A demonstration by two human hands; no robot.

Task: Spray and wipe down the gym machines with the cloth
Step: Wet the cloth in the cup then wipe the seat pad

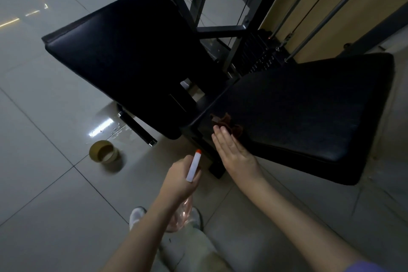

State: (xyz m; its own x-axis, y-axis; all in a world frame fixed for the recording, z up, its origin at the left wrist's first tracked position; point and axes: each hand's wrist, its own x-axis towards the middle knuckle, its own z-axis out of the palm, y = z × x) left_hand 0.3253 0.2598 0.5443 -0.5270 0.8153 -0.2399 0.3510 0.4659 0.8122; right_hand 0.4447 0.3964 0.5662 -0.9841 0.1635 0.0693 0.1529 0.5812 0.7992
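On the near corner of the black padded vinyl seat (309, 112), a crumpled brown cloth (227, 125) lies bunched and soft-looking. Right hand (231, 152) flat over the seat edge, fingers straight and together, holding nothing; fingertips at the cloth's near edge, contact unclear. Left hand (180, 178) curled round a spray bottle (193, 166): white plastic head, orange tip, clear pinkish body hanging below the wrist. Second black smooth pad (123, 55) sits left of the seat, tilted. Grey steel frame and dark weight stack (258, 55) behind. Glossy grey floor tiles (44, 161) with a wet patch (119, 130); beige tape roll (103, 152) just beside it.
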